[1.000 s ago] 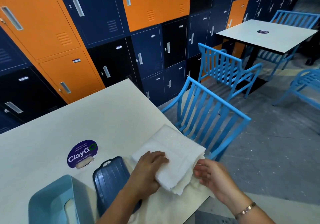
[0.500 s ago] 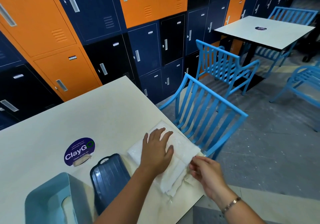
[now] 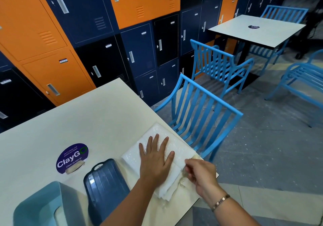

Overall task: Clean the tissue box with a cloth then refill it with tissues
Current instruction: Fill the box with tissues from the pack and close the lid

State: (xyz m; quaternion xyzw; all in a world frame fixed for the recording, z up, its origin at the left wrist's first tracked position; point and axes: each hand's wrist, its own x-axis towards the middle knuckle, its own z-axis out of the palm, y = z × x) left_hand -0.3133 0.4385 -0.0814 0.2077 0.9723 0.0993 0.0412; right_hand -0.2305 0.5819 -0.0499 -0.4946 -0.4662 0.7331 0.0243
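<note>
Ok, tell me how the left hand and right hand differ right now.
The left hand lies flat, fingers spread, pressing the tissue stack; the right hand curls, pinching the stack's edge. The right wrist wears a bracelet; the left is bare. Both touch the same stack.

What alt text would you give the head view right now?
Left hand presses flat on a tissue stack at the table corner while the right hand pinches its edge. A dark blue lid and light blue tissue box lie to the left.
</note>
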